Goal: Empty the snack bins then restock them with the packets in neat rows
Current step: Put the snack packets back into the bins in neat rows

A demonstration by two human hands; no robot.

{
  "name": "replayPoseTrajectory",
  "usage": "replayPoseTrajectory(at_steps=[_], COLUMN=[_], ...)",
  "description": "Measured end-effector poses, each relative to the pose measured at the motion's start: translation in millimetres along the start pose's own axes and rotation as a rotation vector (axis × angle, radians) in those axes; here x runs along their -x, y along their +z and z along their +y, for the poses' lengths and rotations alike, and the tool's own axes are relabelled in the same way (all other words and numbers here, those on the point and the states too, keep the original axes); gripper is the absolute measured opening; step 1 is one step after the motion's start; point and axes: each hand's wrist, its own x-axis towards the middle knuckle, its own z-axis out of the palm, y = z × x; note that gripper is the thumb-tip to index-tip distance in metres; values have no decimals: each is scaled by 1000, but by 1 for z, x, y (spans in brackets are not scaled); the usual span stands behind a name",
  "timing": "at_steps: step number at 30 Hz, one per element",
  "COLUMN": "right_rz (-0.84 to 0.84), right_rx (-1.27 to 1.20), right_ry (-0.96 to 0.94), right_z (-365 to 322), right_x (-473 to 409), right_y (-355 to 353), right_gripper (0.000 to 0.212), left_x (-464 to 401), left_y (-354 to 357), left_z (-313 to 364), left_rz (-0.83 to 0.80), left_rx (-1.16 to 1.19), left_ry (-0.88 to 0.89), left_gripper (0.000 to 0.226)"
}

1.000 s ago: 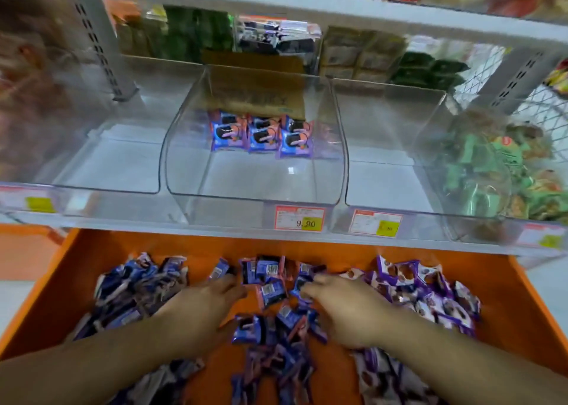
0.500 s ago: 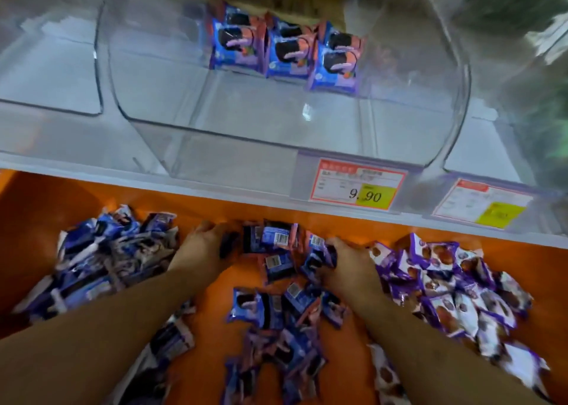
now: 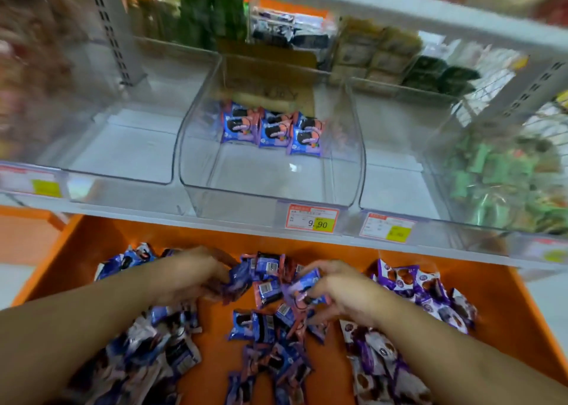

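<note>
Both hands work in the middle heap of blue-and-pink snack packets lying loose on the orange tray shelf. The left hand curls its fingers round a dark blue packet; the right hand pinches a blue packet at its fingertips. Above, the clear plastic middle bin holds three blue packets standing upright in a row against its back. A price tag marked 9.90 sits on the shelf edge below it
</note>
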Motion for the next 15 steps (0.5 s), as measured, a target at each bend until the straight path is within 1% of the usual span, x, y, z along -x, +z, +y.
replayPoseTrajectory(at_steps=[2,4,7,8,10,12,13,15], right_rz=[-86,-116,-37,0,46,67,84,94], right_rx=[-80,-149,-189,-175,-157,-164,-173,-246], right_ry=[-53,-133,-279,-329,-419,-496,-529,-590], right_z=[-18,-34,-57,-61,-68,-72,-74,-78], right_x=[35,67,109,121,138,148,152,157], right_y=[4,8,16,19,24,26,27,25], right_gripper=[37,35,31,29,27,24,23,17], left_x=[40,75,117,130,150,162,167,176], left_y=[2,5,11,15,23,30,32,34], left_z=[26,47,66,69,75,79,82,90], left_rz=[-127,-221,-271,-285,-258,-132,-76,-37], left_rx=[109,135,195,207,188,192,214,265], left_ry=[12,57,135,162,242,329,359,404], left_gripper=[37,36,41,37,23,17,22,31])
